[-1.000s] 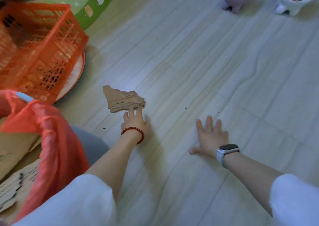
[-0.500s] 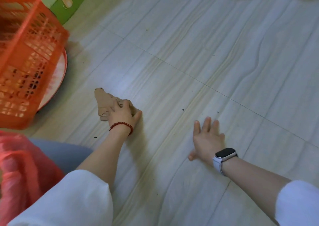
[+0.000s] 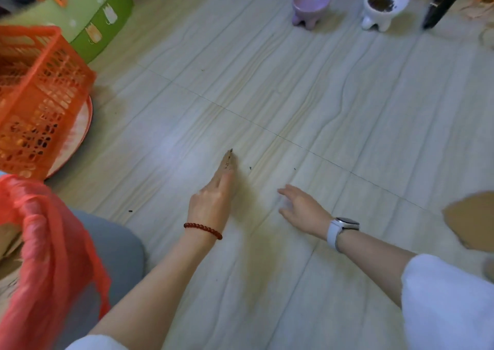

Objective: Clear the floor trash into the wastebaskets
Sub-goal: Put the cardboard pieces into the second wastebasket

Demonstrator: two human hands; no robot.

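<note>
One cardboard scrap [image 3: 227, 163] is pinched edge-on in the left hand [image 3: 211, 202], not yet in the red-bagged wastebasket [image 3: 45, 242] left of it. The right hand [image 3: 299, 206] hovers with fingers relaxed; right of it, another cardboard piece [image 3: 473, 221] remains on the floor.

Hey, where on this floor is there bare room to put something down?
The widest bare patch runs from the orange crate across to the two pet bowls. Floor between the left hand and right hand is free. It is crowded left by the red bag and right by the cardboard piece.
</note>
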